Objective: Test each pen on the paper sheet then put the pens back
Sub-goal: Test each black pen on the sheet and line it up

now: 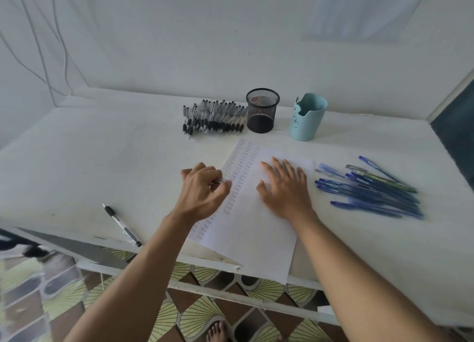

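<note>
Taking the paper sheet [254,234] as your dial, a lone black pen [121,225] lies at 9 o'clock near the table [77,149] edge. It should be light, stiff and apt to roll, so take it by the rubber grip. Your left hand [202,190], over the sheet's left margin, has its fingers curled in, pinching what looks like a clear-barrelled pen [220,181]; its tip is hidden. A heap of black pens [213,118] sits at 11 o'clock, beside the mesh cup [263,111] at 12. The sheet is thin and will slide or crumple, and its near corner overhangs the edge. Your right hand [286,188] lies flat on it, fingers spread and straight, holding nothing. The blue cup [307,117] stands at 1 o'clock, the blue pens [372,190] loose at 3 o'clock.
</note>
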Action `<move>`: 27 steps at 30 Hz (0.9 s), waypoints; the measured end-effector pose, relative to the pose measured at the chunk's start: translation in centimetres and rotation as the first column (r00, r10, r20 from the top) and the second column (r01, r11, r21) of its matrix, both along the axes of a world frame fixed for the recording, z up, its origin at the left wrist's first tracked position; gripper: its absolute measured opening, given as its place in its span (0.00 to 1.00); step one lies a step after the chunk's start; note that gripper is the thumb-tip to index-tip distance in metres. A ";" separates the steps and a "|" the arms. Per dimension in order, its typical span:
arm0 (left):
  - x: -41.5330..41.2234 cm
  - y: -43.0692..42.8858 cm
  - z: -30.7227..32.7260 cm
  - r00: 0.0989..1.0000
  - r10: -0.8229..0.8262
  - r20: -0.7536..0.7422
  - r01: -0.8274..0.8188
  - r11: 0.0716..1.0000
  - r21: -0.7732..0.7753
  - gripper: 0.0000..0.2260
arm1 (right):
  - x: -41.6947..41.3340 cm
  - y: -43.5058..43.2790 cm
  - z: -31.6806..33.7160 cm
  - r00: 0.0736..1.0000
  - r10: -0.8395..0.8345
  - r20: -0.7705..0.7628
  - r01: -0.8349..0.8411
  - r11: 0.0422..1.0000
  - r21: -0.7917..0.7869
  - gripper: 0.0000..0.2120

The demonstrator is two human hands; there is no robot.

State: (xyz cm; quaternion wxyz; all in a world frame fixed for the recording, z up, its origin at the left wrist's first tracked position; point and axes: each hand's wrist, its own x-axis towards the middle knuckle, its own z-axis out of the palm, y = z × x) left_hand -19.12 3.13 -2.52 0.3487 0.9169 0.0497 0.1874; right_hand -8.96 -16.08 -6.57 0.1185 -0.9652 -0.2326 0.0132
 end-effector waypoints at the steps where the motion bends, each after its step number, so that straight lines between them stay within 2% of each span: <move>1: 0.0 0.1 0.1 0.999 -0.028 0.019 0.029 0.999 -0.027 0.18 | 0.0 0.0 0.0 1.000 0.000 -0.003 0.000 1.000 0.001 0.39; 3: 0.2 0.3 0.2 0.997 -0.053 0.049 0.056 0.996 -0.062 0.14 | 0.0 0.0 0.0 1.000 -0.001 -0.008 0.001 1.000 0.009 0.39; 5: 0.4 0.3 0.2 0.999 0.003 0.048 0.004 0.991 -0.133 0.06 | 0.0 0.0 0.0 1.000 -0.003 -0.011 0.003 1.000 0.015 0.39; 7: 0.3 0.1 0.0 0.998 0.027 0.059 -0.004 0.933 -0.359 0.15 | 0.0 0.0 0.0 1.000 -0.006 -0.013 0.006 1.000 0.007 0.37; 10: -0.1 -0.2 -0.4 0.998 -0.035 0.056 0.062 0.773 -0.631 0.32 | 0.0 0.0 -0.1 1.000 -0.004 -0.011 0.004 1.000 -0.006 0.35; 12: -0.2 -0.6 -0.2 1.000 -0.023 -0.007 0.011 0.724 -0.689 0.32 | 0.1 0.0 -0.1 1.000 0.001 -0.015 -0.001 1.000 -0.007 0.34; 14: 0.0 -0.8 -0.1 0.998 0.009 -0.062 -0.049 0.729 -0.683 0.21 | 0.1 0.0 -0.1 1.000 0.003 -0.024 -0.003 1.000 -0.013 0.33; 17: 0.0 -0.7 -0.4 0.994 0.018 -0.112 -0.081 0.810 -0.581 0.06 | 0.2 0.0 -0.1 1.000 0.008 -0.025 -0.009 0.999 -0.030 0.35; 20: -0.4 -0.7 -0.8 0.983 0.063 -0.175 -0.147 0.837 -0.527 0.07 | 0.2 0.0 -0.1 1.000 0.008 -0.026 -0.009 0.999 -0.034 0.34; 24: -0.6 -0.5 -1.5 0.969 0.164 -0.184 -0.233 0.858 -0.458 0.12 | 0.1 -0.1 0.1 1.000 0.000 -0.027 0.000 1.000 -0.022 0.34; 27: -0.7 -0.6 -1.7 0.981 0.126 -0.151 -0.176 0.902 -0.394 0.11 | 0.1 -0.1 0.0 1.000 0.002 -0.027 -0.003 1.000 -0.020 0.34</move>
